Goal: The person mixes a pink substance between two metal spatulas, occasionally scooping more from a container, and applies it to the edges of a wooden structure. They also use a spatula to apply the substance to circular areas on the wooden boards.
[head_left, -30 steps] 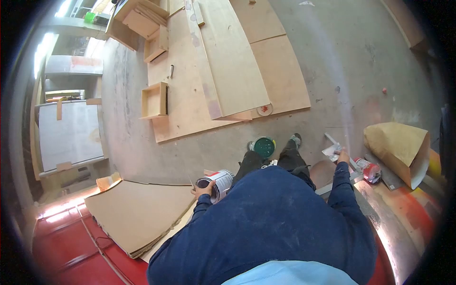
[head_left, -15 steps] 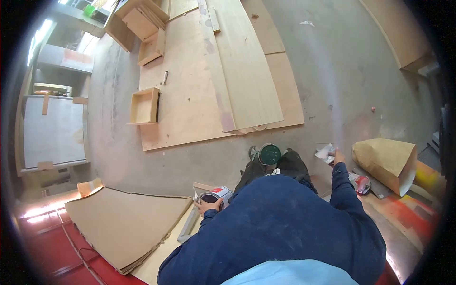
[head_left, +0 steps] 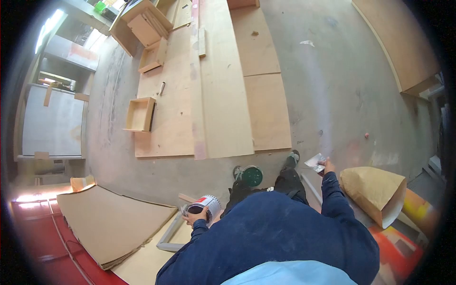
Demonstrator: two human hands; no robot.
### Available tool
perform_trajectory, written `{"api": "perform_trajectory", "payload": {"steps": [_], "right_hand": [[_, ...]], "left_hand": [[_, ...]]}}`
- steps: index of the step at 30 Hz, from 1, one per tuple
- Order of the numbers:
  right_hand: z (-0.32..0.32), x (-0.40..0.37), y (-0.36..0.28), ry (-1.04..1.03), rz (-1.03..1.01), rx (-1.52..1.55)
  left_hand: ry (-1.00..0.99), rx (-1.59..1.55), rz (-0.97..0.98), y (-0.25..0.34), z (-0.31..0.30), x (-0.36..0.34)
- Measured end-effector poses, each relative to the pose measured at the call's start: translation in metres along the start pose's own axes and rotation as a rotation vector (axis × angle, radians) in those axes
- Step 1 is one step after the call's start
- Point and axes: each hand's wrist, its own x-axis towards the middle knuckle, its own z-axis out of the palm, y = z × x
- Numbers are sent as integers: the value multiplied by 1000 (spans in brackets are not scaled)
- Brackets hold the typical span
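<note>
My left hand is closed on the side of a metal can with a white and red label. The can is tilted, and its open mouth shows a dark inside. In my right hand, held out to the right, is a scraper with a wide, light flat blade; its handle is mostly hidden by the fingers. A green-topped round bucket stands on the floor between my feet, beside the left shoe.
Ahead, a long pale board lies over plywood sheets. A small drawer box and a brush-like tool lie left of it. Cardboard and a grey frame are at lower left, a brown paper bag at right.
The view has shifted, and my feet now stand wider apart. Both hands appear further left, still holding the can and the scraper. The red-labelled packet near the paper bag has gone out of sight.
</note>
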Motion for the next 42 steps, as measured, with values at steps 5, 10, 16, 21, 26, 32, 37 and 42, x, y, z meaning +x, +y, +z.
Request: {"api": "perform_trajectory", "payload": {"steps": [5,10,16,21,26,32,37,42], "right_hand": [[-83,43,-21,-55,-270,-559],[-125,25,-91,158,-119,-680],[-123,87,-68,148,3,-375],[-71,70,-70,-4,-241,-693],[-43,30,-65,2,-401,-698],[-76,33,-59,-28,-312,-757],[-81,49,-91,31,-130,-622],[-54,78,-129,-40,-245,-617]], "left_hand": [[110,6,-153,4,22,-38],[20,-149,-160,-6,55,-67],[-23,-57,-37,-34,106,-83],[-148,-17,-129,-5,64,-149],[-61,56,-23,-21,84,-128],[-113,63,-60,9,47,-159],[-59,-84,-183,-2,65,-156],[77,-179,-227,1,100,-166]]}}
